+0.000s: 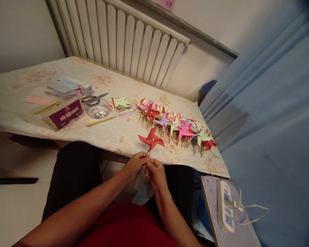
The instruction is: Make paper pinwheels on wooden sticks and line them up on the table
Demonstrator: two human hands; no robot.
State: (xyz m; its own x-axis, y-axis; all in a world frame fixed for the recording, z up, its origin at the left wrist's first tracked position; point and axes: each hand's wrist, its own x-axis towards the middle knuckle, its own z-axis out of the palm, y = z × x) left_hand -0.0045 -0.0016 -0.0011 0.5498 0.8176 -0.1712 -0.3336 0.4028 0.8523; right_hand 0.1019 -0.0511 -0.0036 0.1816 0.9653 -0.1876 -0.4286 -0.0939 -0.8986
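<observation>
A red paper pinwheel (152, 139) with a shiny pin at its centre stands over the table's front edge. Its thin stick runs down into my fingers and is mostly hidden there. My left hand (138, 163) pinches the stick just below the blades. Close against it, my right hand (156, 172) is closed on the same stick, a little lower. Behind the red one, a long row of finished pinwheels (173, 125) in pink, red, yellow and purple lies with wooden sticks toward me.
Left of the row lie stacked paper squares (121, 104), a clear bowl (100, 111) of metal pins, scissors (94, 98) across its rim, loose sticks (100, 121) and a plastic box (63, 115). A power strip (225, 207) with cables sits at right beside a blue curtain (273, 113).
</observation>
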